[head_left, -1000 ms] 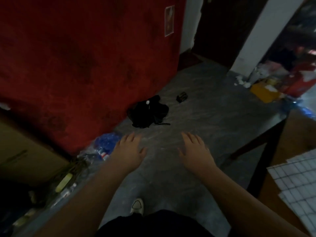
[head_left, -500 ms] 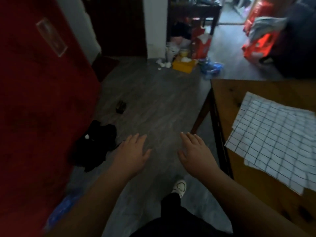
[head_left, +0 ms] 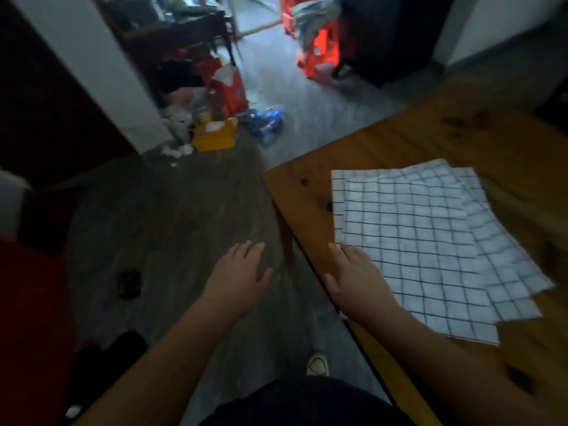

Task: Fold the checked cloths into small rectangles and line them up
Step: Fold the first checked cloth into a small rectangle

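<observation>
Your left hand (head_left: 236, 278) and right hand (head_left: 356, 281) are flat, holding nothing. The cloths (head_left: 430, 235) lie on the counter (head_left: 307, 186) just by your right hand. They look soft and light; pinch a corner.

Dim light. A grey floor (head_left: 184, 216) fills left and centre; a wooden table (head_left: 415, 142) takes the right. White pillar (head_left: 101, 75) upper left, yellow box (head_left: 213, 139) at its foot, orange stool (head_left: 321, 52) at top.

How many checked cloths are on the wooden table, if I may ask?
3 distinguishable, in one skewed pile: the top cloth, a second cloth showing along its left edge, a third cloth peeking out on its right. More may be hidden underneath.
</observation>
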